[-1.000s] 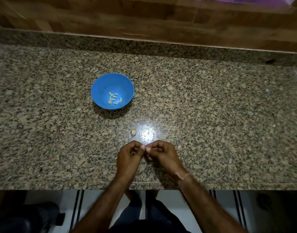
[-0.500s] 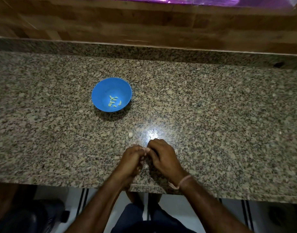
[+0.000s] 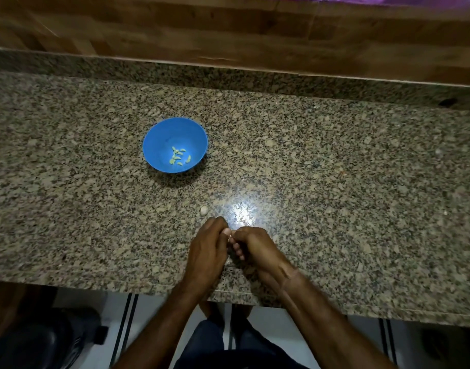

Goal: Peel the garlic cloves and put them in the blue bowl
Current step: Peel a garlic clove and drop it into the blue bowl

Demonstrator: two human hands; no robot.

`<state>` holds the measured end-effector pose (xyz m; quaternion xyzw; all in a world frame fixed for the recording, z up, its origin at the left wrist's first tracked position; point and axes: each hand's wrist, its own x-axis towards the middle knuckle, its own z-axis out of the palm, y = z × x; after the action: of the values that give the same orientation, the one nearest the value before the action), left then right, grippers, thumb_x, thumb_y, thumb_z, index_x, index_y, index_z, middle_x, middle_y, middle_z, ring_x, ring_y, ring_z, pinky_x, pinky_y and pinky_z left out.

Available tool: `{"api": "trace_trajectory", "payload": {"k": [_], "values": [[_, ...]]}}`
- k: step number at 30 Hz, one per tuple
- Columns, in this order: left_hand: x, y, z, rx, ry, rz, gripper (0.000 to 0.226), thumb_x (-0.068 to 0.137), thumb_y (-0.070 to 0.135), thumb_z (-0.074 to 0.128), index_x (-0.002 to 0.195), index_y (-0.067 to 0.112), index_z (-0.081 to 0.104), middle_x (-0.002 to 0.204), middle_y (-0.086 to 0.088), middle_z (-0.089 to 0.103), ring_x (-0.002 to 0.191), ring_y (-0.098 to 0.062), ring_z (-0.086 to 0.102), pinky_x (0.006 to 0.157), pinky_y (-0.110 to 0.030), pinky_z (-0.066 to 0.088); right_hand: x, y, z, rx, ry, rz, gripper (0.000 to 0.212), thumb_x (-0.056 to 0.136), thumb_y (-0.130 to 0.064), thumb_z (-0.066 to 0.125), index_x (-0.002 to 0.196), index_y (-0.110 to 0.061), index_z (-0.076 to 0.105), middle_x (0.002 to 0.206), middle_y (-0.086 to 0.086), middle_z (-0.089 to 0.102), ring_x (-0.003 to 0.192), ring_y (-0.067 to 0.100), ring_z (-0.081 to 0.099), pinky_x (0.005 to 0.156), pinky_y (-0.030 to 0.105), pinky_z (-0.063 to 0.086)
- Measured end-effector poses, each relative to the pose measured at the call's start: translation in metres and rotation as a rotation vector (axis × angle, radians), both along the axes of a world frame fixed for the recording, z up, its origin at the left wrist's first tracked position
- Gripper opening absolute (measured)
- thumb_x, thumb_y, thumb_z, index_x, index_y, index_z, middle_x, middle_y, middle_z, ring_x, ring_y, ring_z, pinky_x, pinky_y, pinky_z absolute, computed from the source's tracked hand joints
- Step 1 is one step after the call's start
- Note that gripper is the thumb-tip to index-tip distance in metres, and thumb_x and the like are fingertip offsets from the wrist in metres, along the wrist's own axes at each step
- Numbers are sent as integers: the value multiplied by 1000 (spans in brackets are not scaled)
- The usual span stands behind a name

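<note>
1. Since half a second earlier, the left hand (image 3: pixel 207 251) had crept forward, so its knuckles lay nearer the loose clove (image 3: pixel 203 209). The right hand (image 3: pixel 258 249) had rolled a little and showed the undersides of its fingertips (image 3: pixel 237 246). The bowl (image 3: pixel 159 137) had not moved.
2. Both hands were curled and met tip to tip over the near part of the bench (image 3: pixel 335 182). Between them they pinched the pinched clove (image 3: pixel 230 236), of which only a pale sliver showed. Whether skin was on it could not be told.
3. The loose clove lay on the bench just beyond the left hand's knuckles, apart from them, and beside a bright glare (image 3: pixel 242 211).
4. The blue bowl stood upright farther back and to the left, well apart from the hands. A small cluster of peeled cloves (image 3: pixel 179 157) lay at its bottom.
5. A wooden wall (image 3: pixel 228 35) rose behind the bench. Below the near edge were a pale floor (image 3: pixel 114 315) with dark stripes and the person's dark trousers (image 3: pixel 210 347).
</note>
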<state>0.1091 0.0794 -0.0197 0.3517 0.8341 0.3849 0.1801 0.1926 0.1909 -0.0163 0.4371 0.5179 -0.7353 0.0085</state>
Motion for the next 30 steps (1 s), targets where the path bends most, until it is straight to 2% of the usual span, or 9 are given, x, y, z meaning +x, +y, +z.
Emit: {"api": "trace_trajectory", "payload": {"k": [2,7,8,11,13,19,20,24,30], "values": [[-2,0,-2,-40,41,-40,24,106,17,44,83,20,44,79,9,46,73,-12,47,63,-26,35,0,0,6,-155,-43,-13,24,96,-6,56,72,-11,58,60,1,48,50,11,40,50,26,31],[-5,6,-3,-219,-327,23,29,103,14,43,75,10,50,65,-8,49,55,-20,43,53,-34,29,11,-1,-15,830,-26,284,31,101,-16,58,71,-13,53,63,-3,49,61,11,44,57,28,30],[-4,5,-2,-183,-285,24,27,104,14,45,78,9,52,68,-8,53,59,-19,47,55,-35,34,8,-1,-13,743,9,283,31,100,-16,59,69,-13,55,62,-1,50,60,12,45,56,28,32],[-3,-1,1,-32,-9,-20,24,105,12,52,81,18,53,78,5,52,72,-10,52,63,-27,39,0,5,-12,-222,-48,-6,29,97,-16,57,68,-15,59,60,-1,48,52,11,40,48,23,30],[-5,0,5,22,30,-16,23,103,12,55,81,21,56,78,8,53,72,-8,53,62,-25,40,-2,7,-11,-422,-115,-62,28,98,-16,55,70,-15,59,62,-1,47,51,10,40,48,22,29],[-8,3,2,-27,-481,199,33,102,19,59,70,10,61,62,4,57,57,-6,49,57,-22,39,5,-2,-15,918,102,266,28,104,-16,58,77,-15,52,68,-10,46,66,9,43,59,19,29],[-9,3,1,-40,-488,181,34,103,18,56,71,8,59,63,2,55,58,-7,48,58,-25,39,3,-4,-15,878,104,254,28,103,-17,58,76,-14,52,68,-9,48,65,10,44,60,21,31],[-3,-1,4,-70,-57,62,29,105,16,52,77,21,49,72,9,51,66,-4,48,57,-18,33,-5,-8,1,-104,4,-66,28,98,-9,58,71,-12,55,63,4,49,55,15,41,54,30,33],[-4,-6,8,3,-218,224,15,100,18,63,87,16,69,74,8,69,72,-3,65,57,-9,42,6,-5,-11,373,37,97,22,98,-26,66,83,-13,76,80,1,76,78,18,73,75,38,59]]}}
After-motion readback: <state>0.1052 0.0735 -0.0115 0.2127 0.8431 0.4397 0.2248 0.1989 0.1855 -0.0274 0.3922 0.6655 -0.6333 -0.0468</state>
